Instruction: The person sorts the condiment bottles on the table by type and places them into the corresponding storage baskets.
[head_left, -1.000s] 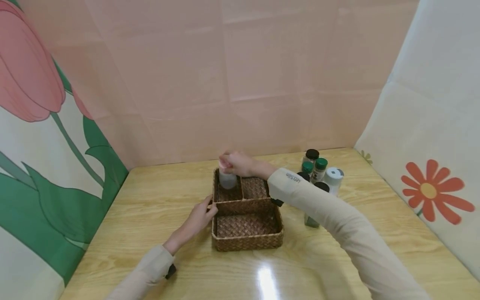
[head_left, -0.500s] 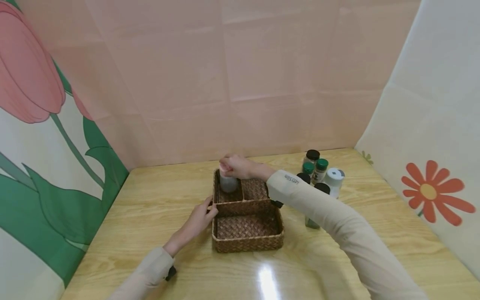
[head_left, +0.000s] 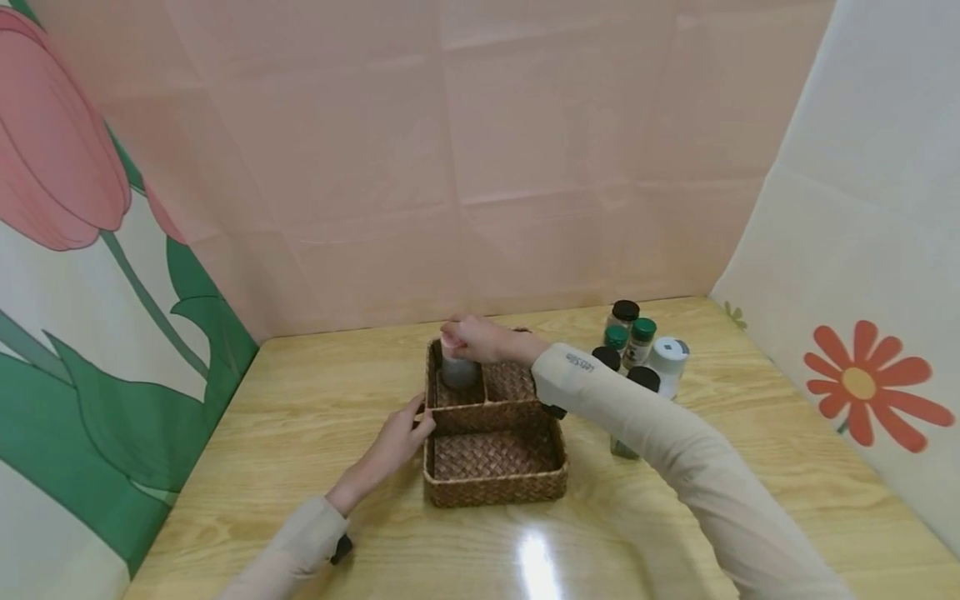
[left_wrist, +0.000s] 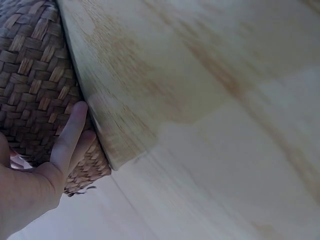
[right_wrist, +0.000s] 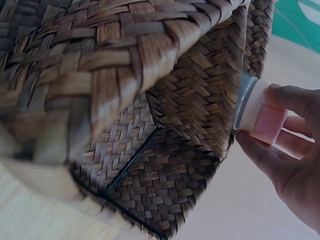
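Note:
A brown woven basket (head_left: 498, 492) stands on the wooden table, with two small compartments at the back and a wide one in front. My left hand (head_left: 393, 437) rests against its left side. In the left wrist view, straight fingers (left_wrist: 67, 137) press the woven wall; part of that hand is out of frame. Inside the back left compartment is a pink-capped bottle (head_left: 459, 372) with a greyish body. My right hand (head_left: 486, 339) reaches over the basket and pinches the cap between thumb and fingers. The right wrist view shows the pink and white cap (right_wrist: 270, 122) above the rim.
To the basket's right, several bottles stand in a group: a white-capped one (head_left: 669, 358), green-capped ones (head_left: 642, 333) and black-capped ones (head_left: 624, 313). My right forearm (head_left: 660, 433) partly covers them. A pink sheet (head_left: 450, 167) hangs behind the table (head_left: 330, 375).
My right hand has lowered the pink-capped bottle slightly deeper into the back left compartment and a little to the right. The left hand has stayed at the basket's side.

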